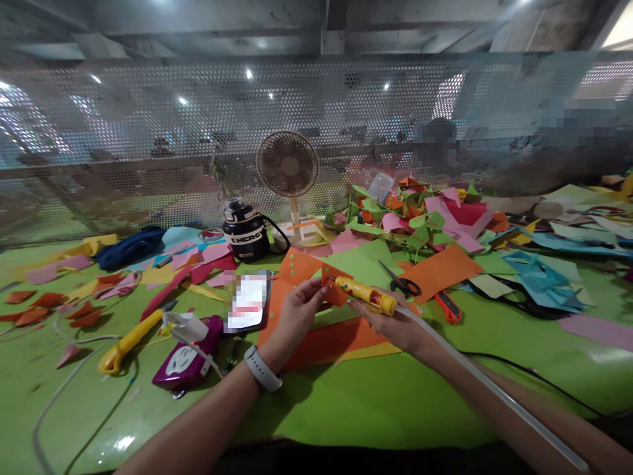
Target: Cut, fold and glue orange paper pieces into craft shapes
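Observation:
My left hand [302, 310], with a pale watch on the wrist, pinches a small folded piece of orange paper [337, 295]. In my right hand [395, 328] is a yellow hot glue gun [366, 294], its nozzle pointing left at the orange paper, close to my left fingertips. Whether the nozzle touches the paper, I cannot tell. A long whitish glue stick [469, 369] runs out of the gun's back, along my right forearm. Beneath both hands lie larger orange sheets [341, 340] and a green sheet [366, 257].
Left of my hands are a phone [250, 300], a purple power strip [190, 359] and a yellow-handled tool [131, 343]. Black scissors [406, 285] and a red cutter [449, 308] lie right. Behind stand a black bottle [244, 231], a fan [288, 163] and a paper scrap heap [410, 214].

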Demonstrator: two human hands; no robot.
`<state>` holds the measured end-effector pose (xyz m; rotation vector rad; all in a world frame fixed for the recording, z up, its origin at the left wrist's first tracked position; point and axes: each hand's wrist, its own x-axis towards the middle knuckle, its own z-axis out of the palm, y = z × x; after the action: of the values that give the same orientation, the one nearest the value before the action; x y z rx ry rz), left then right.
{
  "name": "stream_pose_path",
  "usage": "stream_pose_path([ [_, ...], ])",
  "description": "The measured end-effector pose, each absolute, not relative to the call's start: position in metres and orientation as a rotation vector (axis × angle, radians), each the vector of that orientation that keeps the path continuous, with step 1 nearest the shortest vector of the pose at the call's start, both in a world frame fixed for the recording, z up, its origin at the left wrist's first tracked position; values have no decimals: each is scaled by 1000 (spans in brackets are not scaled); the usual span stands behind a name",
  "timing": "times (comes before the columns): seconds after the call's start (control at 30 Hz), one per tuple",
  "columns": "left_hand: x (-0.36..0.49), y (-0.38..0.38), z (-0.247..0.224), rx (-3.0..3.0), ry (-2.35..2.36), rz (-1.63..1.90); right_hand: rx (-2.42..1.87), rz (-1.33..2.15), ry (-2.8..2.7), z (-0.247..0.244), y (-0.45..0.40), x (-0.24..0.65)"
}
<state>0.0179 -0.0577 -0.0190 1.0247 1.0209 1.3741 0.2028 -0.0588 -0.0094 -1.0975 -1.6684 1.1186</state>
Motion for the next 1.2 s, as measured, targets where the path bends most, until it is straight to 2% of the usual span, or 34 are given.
stream_pose_path([
  [0.37,14,-53,-24,1322,1124,1483,-1030,940,-1826,-18,-54,207],
  [0.5,8,-53,-17,1416,1226,1545,-965,558,-2031,-21,-46,217],
  [0.6,4,-51,-13,1282,1217,1595,-1097,229,-2105,-7,-45,225],
  [0.67,3,-50,-12,1216,1174,1589,-1222,130,-2153,7,-47,233],
  [0.83,-5,-48,-4,1156,1152,1649,-1465,200,-2328,35,-42,276],
  [0.97,-15,-44,7,1126,1068,1762,-1709,205,-2395,33,-24,325],
  [1.2,-21,-40,9,1122,1022,1779,-1663,299,-2415,21,-6,369],
])
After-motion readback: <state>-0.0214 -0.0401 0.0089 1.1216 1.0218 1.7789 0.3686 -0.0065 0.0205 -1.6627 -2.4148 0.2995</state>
